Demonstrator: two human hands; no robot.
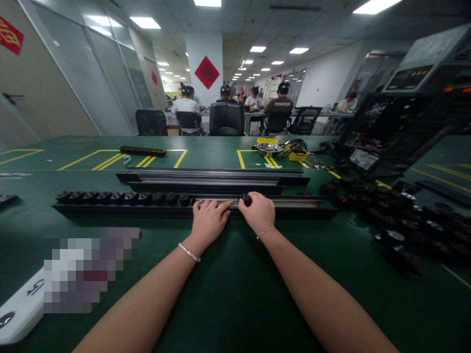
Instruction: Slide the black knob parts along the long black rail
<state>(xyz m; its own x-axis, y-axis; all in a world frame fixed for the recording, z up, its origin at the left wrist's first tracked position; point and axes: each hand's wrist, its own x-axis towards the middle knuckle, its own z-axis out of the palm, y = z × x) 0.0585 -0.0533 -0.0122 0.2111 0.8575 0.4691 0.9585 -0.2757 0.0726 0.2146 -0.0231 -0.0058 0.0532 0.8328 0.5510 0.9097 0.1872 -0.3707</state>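
Note:
A long black rail (294, 202) with a pale metal channel lies across the green table in front of me. Along its left half sits a row of several small black socket modules (143, 197), side by side. My left hand (210, 218) rests palm down on the rail just right of that row, fingers stretched out and holding nothing. Between thumb and fingers of my right hand (259, 211) is another black socket module (246, 199), at the rail's channel; whether it touches the rail is hidden.
More black rails (217, 180) lie behind. On the right is a heap of black modules (415, 220); a dark rack (375, 122) stands behind it. A metal bowl (269, 148) sits at the back, a white object (22, 304) front left. Several people sit farther off.

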